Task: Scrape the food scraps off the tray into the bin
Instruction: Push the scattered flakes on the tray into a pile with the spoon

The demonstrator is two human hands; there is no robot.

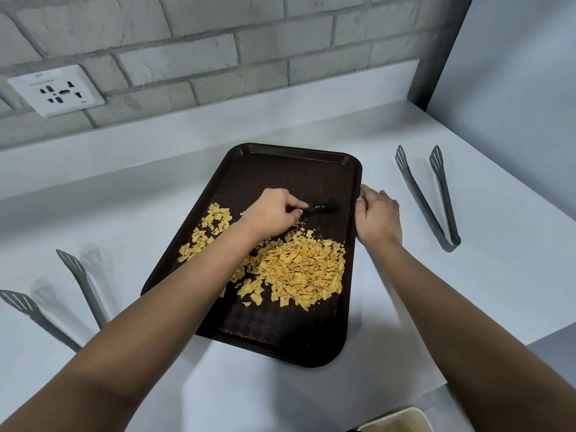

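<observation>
Spanning most of the view, a white countertop runs below a grey brick wall that carries a white socket plate. A dark brown tray lies lengthwise on the counter, its near corner close to the counter's edge. Yellow chip scraps sit heaped on the tray's middle, with a thinner scatter toward its left rim. At the bottom edge shows the pale rim of a bin. Grey tongs lie right of the tray; a second pair lies left. The left hand curls around a black spoon, its bowl over bare tray. The right hand rests against the tray's right rim, fingers relaxed.
</observation>
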